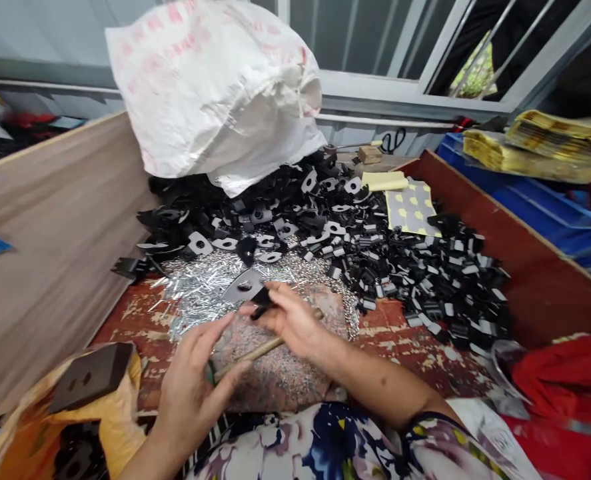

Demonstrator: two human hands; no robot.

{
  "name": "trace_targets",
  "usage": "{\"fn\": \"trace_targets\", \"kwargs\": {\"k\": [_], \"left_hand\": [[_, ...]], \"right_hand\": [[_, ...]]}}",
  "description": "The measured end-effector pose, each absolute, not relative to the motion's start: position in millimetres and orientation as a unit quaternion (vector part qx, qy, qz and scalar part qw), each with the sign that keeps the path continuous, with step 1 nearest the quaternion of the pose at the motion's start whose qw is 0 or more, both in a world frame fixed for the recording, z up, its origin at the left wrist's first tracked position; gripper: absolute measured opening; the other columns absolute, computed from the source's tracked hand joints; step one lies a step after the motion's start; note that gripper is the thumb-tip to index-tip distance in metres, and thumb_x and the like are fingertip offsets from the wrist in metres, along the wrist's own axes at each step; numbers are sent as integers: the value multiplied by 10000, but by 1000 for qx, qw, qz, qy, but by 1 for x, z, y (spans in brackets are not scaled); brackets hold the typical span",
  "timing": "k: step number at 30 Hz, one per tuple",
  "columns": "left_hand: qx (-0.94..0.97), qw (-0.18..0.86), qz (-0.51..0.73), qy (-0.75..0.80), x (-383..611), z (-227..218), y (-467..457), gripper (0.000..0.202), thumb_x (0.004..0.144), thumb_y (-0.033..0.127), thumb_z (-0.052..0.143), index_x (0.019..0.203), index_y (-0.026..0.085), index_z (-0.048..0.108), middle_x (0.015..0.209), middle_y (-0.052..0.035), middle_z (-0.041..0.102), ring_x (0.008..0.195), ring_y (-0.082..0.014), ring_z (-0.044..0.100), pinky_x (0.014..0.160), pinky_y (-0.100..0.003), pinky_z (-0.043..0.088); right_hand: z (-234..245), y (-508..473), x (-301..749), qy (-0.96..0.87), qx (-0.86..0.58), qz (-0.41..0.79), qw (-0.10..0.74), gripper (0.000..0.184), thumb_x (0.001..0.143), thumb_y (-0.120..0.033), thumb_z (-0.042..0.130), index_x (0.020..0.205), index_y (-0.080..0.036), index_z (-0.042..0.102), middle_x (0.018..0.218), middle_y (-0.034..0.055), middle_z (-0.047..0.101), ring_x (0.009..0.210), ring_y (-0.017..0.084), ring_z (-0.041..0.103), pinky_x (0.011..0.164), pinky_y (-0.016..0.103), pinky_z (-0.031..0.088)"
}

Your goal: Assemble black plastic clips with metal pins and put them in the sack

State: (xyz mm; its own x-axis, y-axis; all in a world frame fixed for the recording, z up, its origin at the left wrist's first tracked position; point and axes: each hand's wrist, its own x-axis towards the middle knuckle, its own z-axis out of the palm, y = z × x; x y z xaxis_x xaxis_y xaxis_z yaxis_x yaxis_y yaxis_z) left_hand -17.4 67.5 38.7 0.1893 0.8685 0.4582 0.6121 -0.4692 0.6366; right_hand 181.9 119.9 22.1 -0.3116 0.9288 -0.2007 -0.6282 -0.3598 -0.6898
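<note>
My right hand (288, 319) pinches a small black plastic part (261, 299) and also grips a thin wooden stick (255, 352) that runs down to the left. Just beyond its fingertips lies a grey flat piece with a hole (242, 287). My left hand (192, 387) is half open with its fingers spread, its thumb and forefinger touching the lower end of the stick. Both hands hover over a worn round pad (280, 373) on the red worktop (405, 347).
A heap of black and white plastic parts (375, 247) fills the back and right. Shiny metal pins (200, 287) lie ahead. A white sack (215, 87) leans behind. Wooden boards (50, 227) wall both sides. A yellow bag (40, 427) sits near left, red cloth (560, 387) right.
</note>
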Motion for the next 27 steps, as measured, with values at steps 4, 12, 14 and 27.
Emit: {"fn": "trace_targets", "kwargs": {"k": [4,12,14,27], "left_hand": [[628,283,493,531,7,19,75,252,858,381,729,1074,254,751,1053,-50,637,1010,-228,640,902,-331,535],[522,573,307,553,-23,14,64,317,682,487,845,742,208,707,749,-10,662,692,-194,599,626,-263,511],[591,577,209,525,-33,13,60,334,692,515,826,677,204,706,670,-5,626,651,-187,574,594,-249,486],[459,609,230,605,-24,-24,6,584,615,795,759,681,214,743,605,-28,637,612,-230,609,595,-339,542]], "right_hand": [[-3,82,150,-227,-285,790,492,416,827,-475,766,1100,-210,596,1018,35,720,900,165,718,911,344,553],[14,67,297,-608,-652,333,307,265,1021,-397,488,971,-255,705,878,34,720,789,181,639,745,322,467],[12,63,344,-561,-783,119,241,290,1034,-378,459,993,-224,702,908,76,731,835,209,655,752,323,437],[-32,64,387,-561,-723,-29,403,286,936,-247,509,1049,-217,770,1014,92,728,961,241,679,944,418,533]]}}
